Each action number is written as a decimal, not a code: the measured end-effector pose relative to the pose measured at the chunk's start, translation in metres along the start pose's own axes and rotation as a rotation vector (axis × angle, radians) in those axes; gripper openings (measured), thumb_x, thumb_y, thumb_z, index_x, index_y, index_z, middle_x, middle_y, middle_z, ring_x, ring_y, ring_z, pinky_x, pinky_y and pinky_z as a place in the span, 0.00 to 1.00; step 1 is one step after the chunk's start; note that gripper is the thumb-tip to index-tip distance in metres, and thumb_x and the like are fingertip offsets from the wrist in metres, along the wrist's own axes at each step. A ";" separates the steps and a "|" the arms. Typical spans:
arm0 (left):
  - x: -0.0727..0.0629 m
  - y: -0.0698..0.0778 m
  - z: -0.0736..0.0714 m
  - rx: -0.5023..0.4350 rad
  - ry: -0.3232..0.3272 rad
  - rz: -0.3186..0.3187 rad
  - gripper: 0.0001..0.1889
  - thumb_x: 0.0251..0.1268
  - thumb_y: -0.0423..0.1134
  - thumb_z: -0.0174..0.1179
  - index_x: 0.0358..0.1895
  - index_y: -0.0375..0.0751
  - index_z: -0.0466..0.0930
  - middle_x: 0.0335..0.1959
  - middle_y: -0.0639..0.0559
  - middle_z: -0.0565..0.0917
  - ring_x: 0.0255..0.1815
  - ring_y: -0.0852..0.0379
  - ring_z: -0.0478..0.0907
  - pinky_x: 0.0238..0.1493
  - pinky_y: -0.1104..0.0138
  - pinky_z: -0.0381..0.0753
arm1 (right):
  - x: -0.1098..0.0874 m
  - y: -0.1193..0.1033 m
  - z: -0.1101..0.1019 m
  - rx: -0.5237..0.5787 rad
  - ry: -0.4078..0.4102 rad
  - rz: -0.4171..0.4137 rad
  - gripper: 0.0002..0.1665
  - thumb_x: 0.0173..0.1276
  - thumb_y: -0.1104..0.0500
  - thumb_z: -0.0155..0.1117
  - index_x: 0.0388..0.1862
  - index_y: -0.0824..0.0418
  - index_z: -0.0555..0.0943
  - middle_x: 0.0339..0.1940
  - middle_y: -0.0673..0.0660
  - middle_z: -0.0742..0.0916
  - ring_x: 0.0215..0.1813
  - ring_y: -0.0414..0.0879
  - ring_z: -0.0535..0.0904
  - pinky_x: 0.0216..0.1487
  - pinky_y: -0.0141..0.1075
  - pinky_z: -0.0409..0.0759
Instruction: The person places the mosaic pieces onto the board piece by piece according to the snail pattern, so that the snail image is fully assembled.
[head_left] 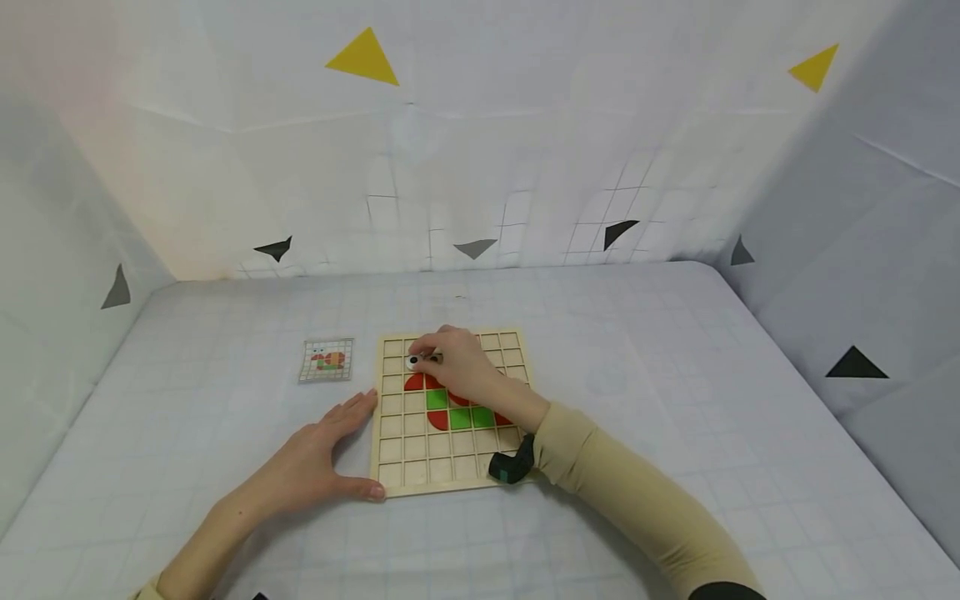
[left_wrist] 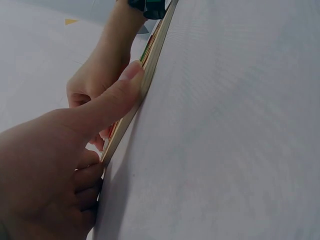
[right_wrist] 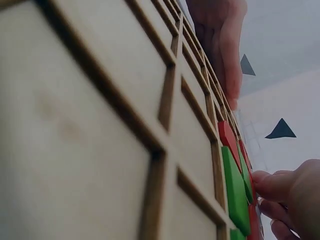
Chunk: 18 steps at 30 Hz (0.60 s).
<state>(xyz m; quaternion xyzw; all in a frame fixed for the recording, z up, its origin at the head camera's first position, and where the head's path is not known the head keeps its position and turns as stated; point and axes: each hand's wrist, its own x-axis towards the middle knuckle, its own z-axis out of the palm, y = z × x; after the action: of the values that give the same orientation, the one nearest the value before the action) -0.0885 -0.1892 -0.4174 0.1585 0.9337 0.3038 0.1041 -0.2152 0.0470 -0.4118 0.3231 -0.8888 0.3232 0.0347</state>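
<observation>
A square wooden grid board [head_left: 401, 475] lies flat, with red pieces [head_left: 438, 419] and green pieces [head_left: 461, 417] set in several cells. Reaching over it from the right, my right hand [head_left: 468, 367] pinches a small white eye piece [head_left: 413, 362] with a black dot, at an upper-left cell. Something dark shows beside its fingers, too small to name. My left hand [head_left: 311, 458] rests against the board's left edge, fingers extended and spread, thumb at the near-left corner. In the left wrist view the thumb [left_wrist: 120, 95] touches the board's side. The right wrist view shows the right fingertips [right_wrist: 265, 182] beside the red and green pieces.
A small card [head_left: 326, 360] with a red, green and orange picture on a grid lies left of the board's far corner. White cloth with faint grid lines covers the table [head_left: 637, 358]. Pale walls with yellow, black and grey triangles stand around it.
</observation>
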 end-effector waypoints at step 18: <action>0.000 -0.001 0.000 -0.002 0.000 0.006 0.65 0.33 0.73 0.73 0.81 0.56 0.52 0.81 0.49 0.57 0.80 0.38 0.53 0.73 0.35 0.55 | -0.016 0.009 -0.012 0.078 0.086 0.079 0.11 0.70 0.57 0.67 0.49 0.55 0.89 0.43 0.51 0.89 0.46 0.44 0.82 0.45 0.34 0.82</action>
<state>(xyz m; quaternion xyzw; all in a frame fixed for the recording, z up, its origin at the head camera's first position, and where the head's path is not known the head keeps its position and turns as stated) -0.0886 -0.1899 -0.4179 0.1615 0.9329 0.3050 0.1033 -0.2100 0.0678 -0.4118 0.2746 -0.8854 0.3720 0.0473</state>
